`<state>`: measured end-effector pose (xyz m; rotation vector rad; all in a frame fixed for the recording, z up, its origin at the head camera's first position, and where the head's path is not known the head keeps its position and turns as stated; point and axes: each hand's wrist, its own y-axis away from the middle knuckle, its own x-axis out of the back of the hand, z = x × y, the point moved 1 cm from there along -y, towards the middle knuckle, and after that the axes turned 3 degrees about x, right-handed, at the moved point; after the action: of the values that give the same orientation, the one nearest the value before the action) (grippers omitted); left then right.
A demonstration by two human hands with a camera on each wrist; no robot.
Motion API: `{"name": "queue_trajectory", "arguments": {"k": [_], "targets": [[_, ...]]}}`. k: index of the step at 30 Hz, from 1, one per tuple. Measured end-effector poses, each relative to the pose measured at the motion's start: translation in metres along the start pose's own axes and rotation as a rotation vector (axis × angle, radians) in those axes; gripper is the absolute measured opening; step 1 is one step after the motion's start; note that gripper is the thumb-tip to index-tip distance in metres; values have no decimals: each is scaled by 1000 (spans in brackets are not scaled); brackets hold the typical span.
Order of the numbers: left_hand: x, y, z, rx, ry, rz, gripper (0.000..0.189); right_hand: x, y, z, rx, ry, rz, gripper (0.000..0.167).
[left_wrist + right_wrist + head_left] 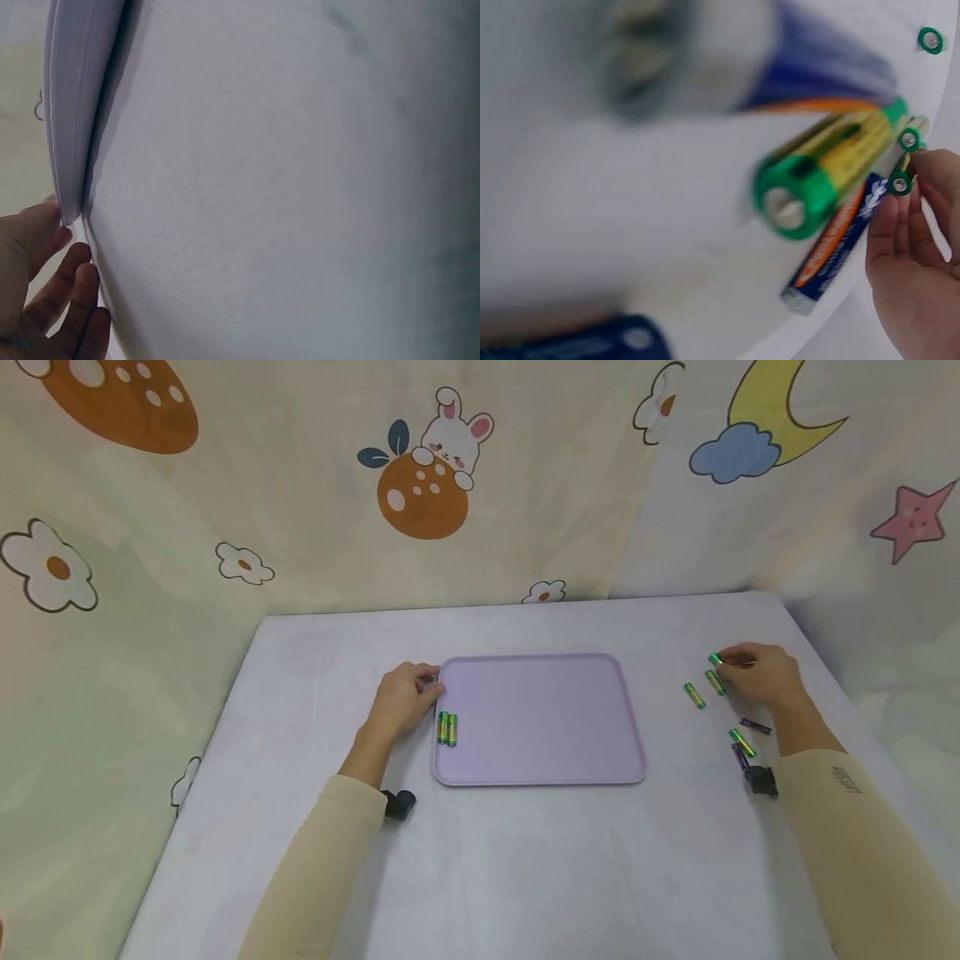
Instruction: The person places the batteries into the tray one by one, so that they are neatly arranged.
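The lilac tray lies flat on the table, and my left hand holds its left edge between thumb and fingers. Two green-and-yellow batteries lie side by side on the tray near that edge. Over to the right, my right hand pinches a green battery at its fingertips. Close below it is another green battery, with one more green battery to its left. In the right wrist view, a green-and-yellow battery and a blue-and-orange battery show up close.
Nearer the right forearm lie a green battery, a dark battery and a second dark battery, close to the black wrist camera. A white cloth covers the table. Behind it hangs a printed curtain.
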<state>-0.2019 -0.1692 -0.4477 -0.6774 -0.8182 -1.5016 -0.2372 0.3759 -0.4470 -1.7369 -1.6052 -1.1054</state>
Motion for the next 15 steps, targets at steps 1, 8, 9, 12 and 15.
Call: {"name": "queue_trajectory", "arguments": {"k": [1, 8, 9, 12, 15], "targets": [[0, 0, 0, 0, 1, -1, 42, 0, -1, 0, 0, 13, -4, 42], [-1, 0, 0, -11, 1, -1, 42, 3, -1, -3, -18, 46, -15, 41], [-1, 0, 1, -12, 1, 1, 42, 3, 0, -4, -28, 36, -16, 41], [0, 1, 1, -14, 2, 5, 42, 4, 4, -9, -42, -6, -20, 43], [2, 2, 2, -15, 2, 1, 42, 5, 8, -12, -35, -52, -31, 46]]}}
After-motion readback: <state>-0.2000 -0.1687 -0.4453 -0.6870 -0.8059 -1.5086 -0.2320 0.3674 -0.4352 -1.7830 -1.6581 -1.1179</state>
